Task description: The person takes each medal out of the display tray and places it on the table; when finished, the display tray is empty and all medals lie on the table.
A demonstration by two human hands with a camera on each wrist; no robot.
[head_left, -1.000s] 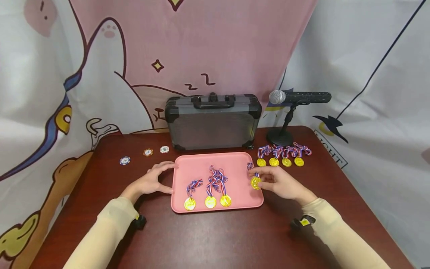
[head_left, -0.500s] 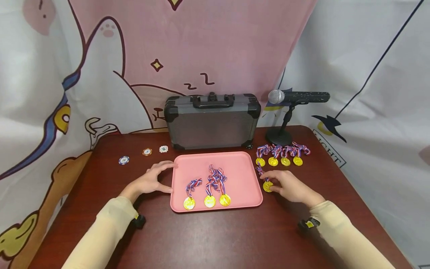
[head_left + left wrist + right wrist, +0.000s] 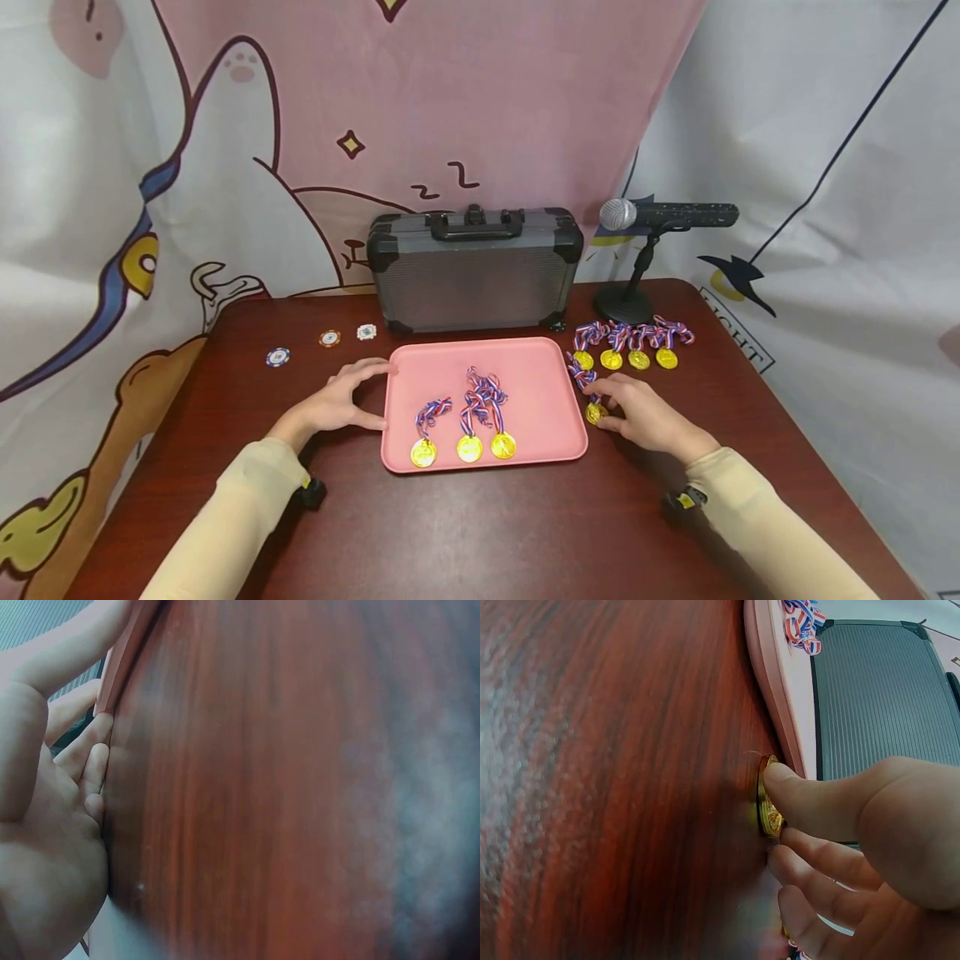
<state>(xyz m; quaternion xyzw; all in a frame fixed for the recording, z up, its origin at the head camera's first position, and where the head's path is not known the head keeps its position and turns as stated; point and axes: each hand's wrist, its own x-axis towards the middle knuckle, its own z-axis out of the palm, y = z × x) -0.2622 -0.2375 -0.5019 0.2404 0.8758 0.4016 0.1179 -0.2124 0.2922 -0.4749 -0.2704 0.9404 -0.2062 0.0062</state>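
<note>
Head view, my right hand (image 3: 643,414) low on the table (image 3: 480,533), thumb and fingers pinching a gold medal (image 3: 596,412) (just beside the pink tray (image 3: 525,367)), my left hand (image 3: 337,404) spread, fingers relaxed, touching the tray's left rim.

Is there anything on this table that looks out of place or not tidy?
One medal lies alone on the table beside the pink tray, under the right hand, outside the neat row of four medals. On the tray, two medals' ribbons are tangled.
</note>
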